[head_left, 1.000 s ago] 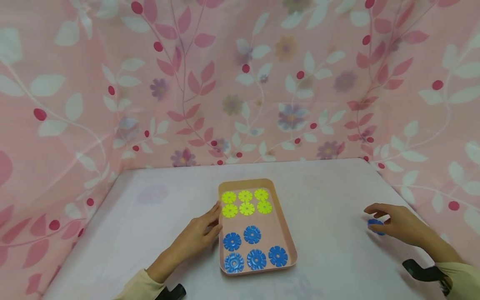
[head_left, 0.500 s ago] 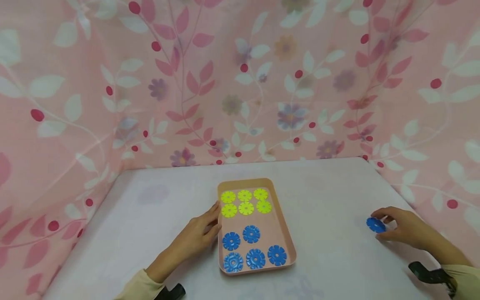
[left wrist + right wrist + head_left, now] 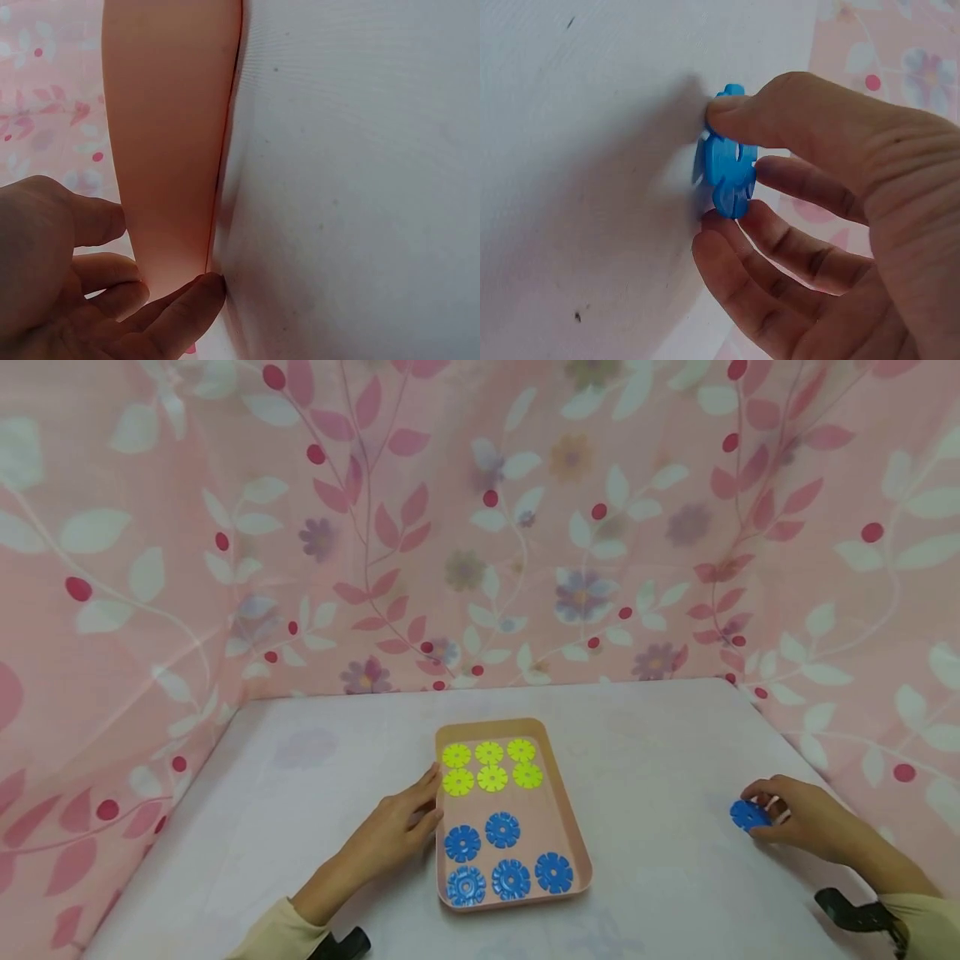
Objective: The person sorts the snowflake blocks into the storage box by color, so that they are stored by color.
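Note:
At the right of the table, my right hand point(image 3: 806, 818) pinches a blue notched plastic disc point(image 3: 749, 815), flower-shaped, between thumb and fingers. In the right wrist view the disc point(image 3: 731, 161) is tilted up on edge, close to the white surface; whether it touches cannot be told. My left hand point(image 3: 390, 831) rests its fingertips against the left wall of a pink tray point(image 3: 573, 810); the left wrist view shows those fingertips along the tray's outer wall point(image 3: 172, 135). In the tray lie several yellow discs point(image 3: 492, 777) at the far end and several blue discs point(image 3: 511, 878) at the near end.
A white-covered table point(image 3: 652, 752) carries the tray near its middle. Pink floral cloth point(image 3: 465, 527) rises behind the table and along both sides. A dark wrist strap mount point(image 3: 851, 908) sticks out by the right sleeve.
A second ago my right hand covered most of the blue disc. Its thumb and fingers now pinch the disc's edge, and more of the disc shows. The left hand and tray stay put.

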Demonstrator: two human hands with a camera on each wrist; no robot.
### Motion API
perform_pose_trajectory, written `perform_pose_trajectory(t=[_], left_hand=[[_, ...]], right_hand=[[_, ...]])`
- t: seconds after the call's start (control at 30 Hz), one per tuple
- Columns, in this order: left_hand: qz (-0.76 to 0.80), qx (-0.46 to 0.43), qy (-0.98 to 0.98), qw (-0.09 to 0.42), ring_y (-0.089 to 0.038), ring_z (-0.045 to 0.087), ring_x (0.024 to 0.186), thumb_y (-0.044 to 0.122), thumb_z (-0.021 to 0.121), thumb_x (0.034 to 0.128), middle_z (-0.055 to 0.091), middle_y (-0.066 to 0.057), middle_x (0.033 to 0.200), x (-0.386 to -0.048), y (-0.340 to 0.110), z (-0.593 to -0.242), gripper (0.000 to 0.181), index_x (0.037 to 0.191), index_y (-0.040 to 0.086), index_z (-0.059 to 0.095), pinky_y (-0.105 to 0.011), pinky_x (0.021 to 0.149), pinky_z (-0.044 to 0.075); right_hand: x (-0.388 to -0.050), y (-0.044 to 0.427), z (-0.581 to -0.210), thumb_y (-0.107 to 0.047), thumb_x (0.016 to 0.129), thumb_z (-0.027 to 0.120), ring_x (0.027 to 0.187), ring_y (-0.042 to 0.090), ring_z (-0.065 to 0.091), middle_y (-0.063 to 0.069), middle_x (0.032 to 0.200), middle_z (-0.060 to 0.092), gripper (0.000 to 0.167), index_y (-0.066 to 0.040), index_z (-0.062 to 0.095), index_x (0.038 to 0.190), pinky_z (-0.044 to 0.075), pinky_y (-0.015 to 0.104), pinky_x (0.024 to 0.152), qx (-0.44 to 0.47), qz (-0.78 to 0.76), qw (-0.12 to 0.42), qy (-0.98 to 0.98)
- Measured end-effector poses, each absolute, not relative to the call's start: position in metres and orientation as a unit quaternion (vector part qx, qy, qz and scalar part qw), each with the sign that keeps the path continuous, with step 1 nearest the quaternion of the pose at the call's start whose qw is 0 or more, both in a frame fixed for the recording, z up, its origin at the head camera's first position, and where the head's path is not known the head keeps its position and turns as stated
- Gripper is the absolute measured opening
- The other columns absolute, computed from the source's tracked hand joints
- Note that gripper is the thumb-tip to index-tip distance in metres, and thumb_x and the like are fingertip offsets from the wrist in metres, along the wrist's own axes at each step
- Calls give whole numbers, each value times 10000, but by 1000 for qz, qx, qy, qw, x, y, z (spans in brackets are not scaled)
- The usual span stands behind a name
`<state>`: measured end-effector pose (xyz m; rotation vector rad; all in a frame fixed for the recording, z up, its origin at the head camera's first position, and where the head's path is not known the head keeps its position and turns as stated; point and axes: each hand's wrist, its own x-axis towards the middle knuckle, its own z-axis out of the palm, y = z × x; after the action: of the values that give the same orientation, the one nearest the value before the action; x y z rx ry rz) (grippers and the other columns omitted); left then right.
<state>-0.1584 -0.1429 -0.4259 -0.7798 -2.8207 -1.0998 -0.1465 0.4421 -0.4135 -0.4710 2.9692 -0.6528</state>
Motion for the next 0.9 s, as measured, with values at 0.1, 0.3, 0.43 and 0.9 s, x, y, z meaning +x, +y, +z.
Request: perform_pose_trajectory(t=[0.1,0.3,0.43,0.9], left_hand=[[-356,-250,-901,6,-307,412,1441,99,667,1025,321,-141,1639,-158,-143,-425,610,1558,-32,401,-496,1107,402],[-360,-247,-900,1,-297,406,1444,106,670,1025,314,-130,1643,-158,-143,-424,617,1564,-20,396,-487,1104,405],[-361,-247,-899,1,-304,422,1435,99,670,1023,321,-131,1641,-157,-143,-425,612,1560,-23,403,-493,1095,416],[-354,-224,-908,1,-291,500,1385,126,675,1022,325,-101,1649,-155,-140,-424,617,1565,-5,411,-458,1044,479]], right_hand=[[-147,440,-414,-96,757,922,778,98,605,7,956,596,429,12,704,1110,593,250,681,-158,-203,21,966],[-148,439,-412,-129,760,932,791,105,602,41,1021,651,455,35,711,1123,586,242,678,-147,-208,36,966],[-149,438,-412,-139,765,931,788,101,593,42,1024,677,477,47,699,1138,577,237,666,-147,-209,42,966],[-156,421,-405,-189,710,972,783,60,550,-95,935,630,451,-60,753,1082,550,229,587,-198,-198,-78,957]])
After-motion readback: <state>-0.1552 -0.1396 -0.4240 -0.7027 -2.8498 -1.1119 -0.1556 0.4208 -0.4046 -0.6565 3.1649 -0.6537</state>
